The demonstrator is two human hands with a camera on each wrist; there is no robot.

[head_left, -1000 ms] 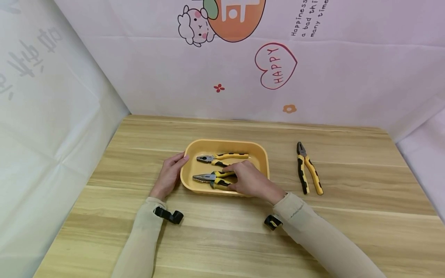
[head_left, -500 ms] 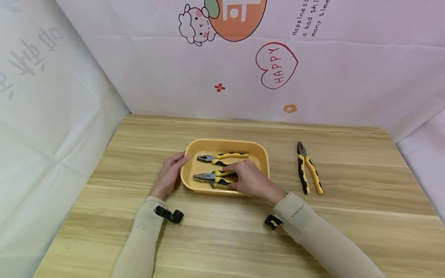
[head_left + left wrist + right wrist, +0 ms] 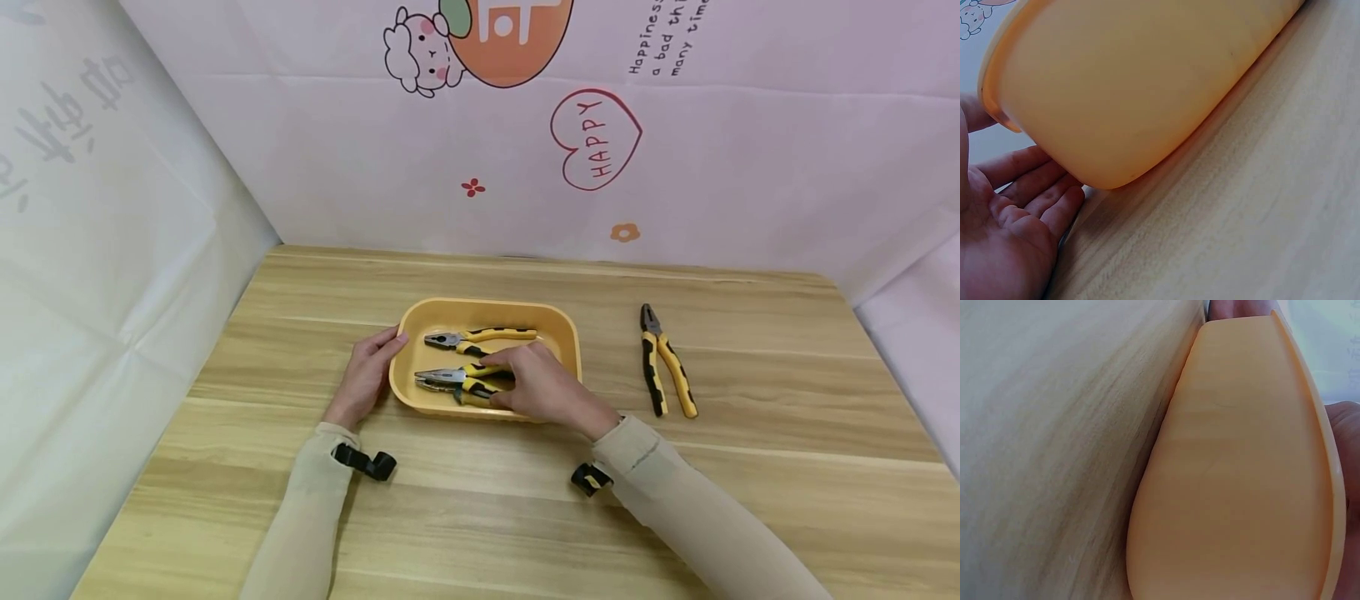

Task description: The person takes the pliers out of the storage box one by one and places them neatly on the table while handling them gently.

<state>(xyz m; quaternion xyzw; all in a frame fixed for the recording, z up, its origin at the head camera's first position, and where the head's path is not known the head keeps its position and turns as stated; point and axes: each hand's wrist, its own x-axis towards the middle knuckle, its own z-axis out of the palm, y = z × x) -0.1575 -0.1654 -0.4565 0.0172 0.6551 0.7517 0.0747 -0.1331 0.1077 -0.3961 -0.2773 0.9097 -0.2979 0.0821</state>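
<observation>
Pliers (image 3: 459, 375) in a hand, inside a yellow tub (image 3: 487, 312)

The right hand (image 3: 546, 383) reaches into the tub and holds the pliers by the handles. Its thumb and fingers are bent, with only the handles between them; some fingers are hidden. The nose of these pliers points left. Just under them is a second pair (image 3: 467, 398), mostly covered up. A third pair (image 3: 444, 340) lies near the back of the tub.

The left hand (image 3: 366, 367) holds the left end of the tub. Its thumb is over the edge and its other fingers, only a little bent, touch the outside.

The tub sits on a wooden table (image 3: 480, 508). Well to the right lies a fourth pair (image 3: 654, 337), its handles spread apart. Both arms have light sleeves (image 3: 697, 508). Behind the table hangs a white cloth (image 3: 360, 175) with a red heart (image 3: 596, 140) and a sheep (image 3: 425, 54).
</observation>
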